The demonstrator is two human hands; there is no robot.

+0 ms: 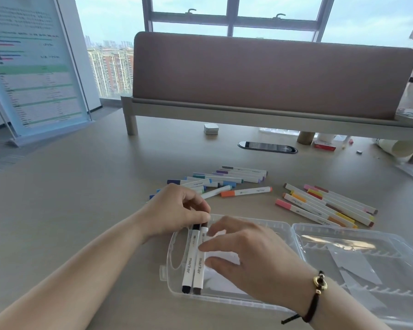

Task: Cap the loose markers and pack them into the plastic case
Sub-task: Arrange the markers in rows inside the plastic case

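Note:
A clear plastic case [227,300] lies open on the desk, its lid [367,248] folded out to the right. Two white markers lie side by side in its left end: a black-capped one [188,263] and a brown-capped one [199,265]. My left hand [177,210] pinches their far ends at the case's top edge. My right hand [246,256] hovers over the case, fingers spread, fingertips touching the brown marker. Blue and purple markers [224,179] lie beyond the case, an orange marker [246,191] beside them, and warm-coloured markers [327,206] lie to the right.
A padded desk divider [272,75] on a raised shelf spans the back. A cable port [267,147] and a small white box [211,128] sit behind the markers. A sign stand [34,67] is at the far left; paper rolls and clutter sit at the far right.

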